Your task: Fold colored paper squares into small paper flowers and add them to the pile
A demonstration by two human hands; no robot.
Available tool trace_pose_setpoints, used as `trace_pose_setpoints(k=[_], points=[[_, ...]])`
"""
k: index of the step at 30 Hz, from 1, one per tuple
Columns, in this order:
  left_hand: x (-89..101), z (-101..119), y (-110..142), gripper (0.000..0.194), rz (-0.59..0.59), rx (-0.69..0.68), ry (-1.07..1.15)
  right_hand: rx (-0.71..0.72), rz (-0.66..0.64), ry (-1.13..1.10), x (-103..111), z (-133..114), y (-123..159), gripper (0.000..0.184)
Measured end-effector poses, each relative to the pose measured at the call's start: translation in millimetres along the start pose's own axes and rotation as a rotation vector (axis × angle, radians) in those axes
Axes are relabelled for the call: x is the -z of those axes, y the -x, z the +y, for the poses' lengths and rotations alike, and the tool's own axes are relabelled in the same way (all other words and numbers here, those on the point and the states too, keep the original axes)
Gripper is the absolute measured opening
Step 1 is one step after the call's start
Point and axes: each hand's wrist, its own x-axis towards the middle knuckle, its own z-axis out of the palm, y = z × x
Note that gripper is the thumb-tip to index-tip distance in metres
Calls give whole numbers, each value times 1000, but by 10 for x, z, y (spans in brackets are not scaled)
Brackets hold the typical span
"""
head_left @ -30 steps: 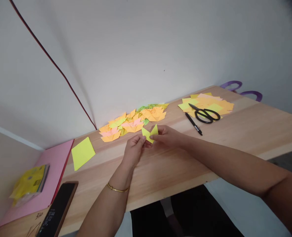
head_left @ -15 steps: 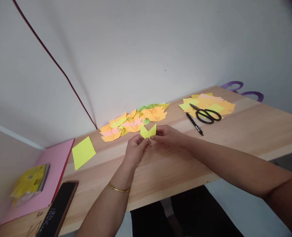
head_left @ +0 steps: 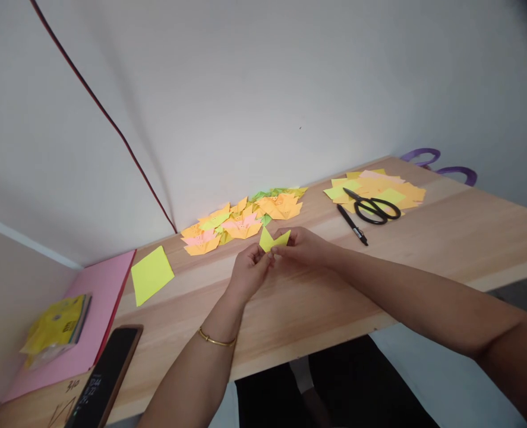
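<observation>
A small piece of folded yellow paper (head_left: 274, 239) with two upward points is held between both my hands, above the wooden table (head_left: 308, 309). My left hand (head_left: 249, 270) pinches its lower left edge with thumb and fingers. On the other side, my right hand (head_left: 305, 245) grips the lower right part, thumb in front and fingers behind. The fingertips hide the bottom of the paper. Just beyond the hands lies a row of folded paper pieces (head_left: 243, 226) in orange, pink, yellow and green, several with small dots drawn on them.
Black scissors (head_left: 376, 211) rest on a pile of coloured paper (head_left: 412, 195), a black pen (head_left: 352, 224) beside them. At left are a yellow paper stack (head_left: 151, 275), a pink sheet (head_left: 107, 279) bearing a yellow packet (head_left: 58, 324), and a phone (head_left: 107, 368). Purple handles (head_left: 457, 172) show past the far right edge.
The folded paper has turned clockwise in my fingers and moved slightly right. My left hand has shifted a little right with it; both hands keep their hold.
</observation>
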Motion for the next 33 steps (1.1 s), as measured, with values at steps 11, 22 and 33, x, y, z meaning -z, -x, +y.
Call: trace_pose_setpoints(k=[11, 22, 33], points=[[4, -41, -34, 27, 22, 34, -40, -38, -17, 24, 47, 33, -29, 29], [28, -145, -79, 25, -16, -48, -62, -77, 105, -27, -8, 36, -32, 35], [-4, -165, -113, 20, 33, -50, 25, -54, 71, -80, -34, 57, -53, 29]])
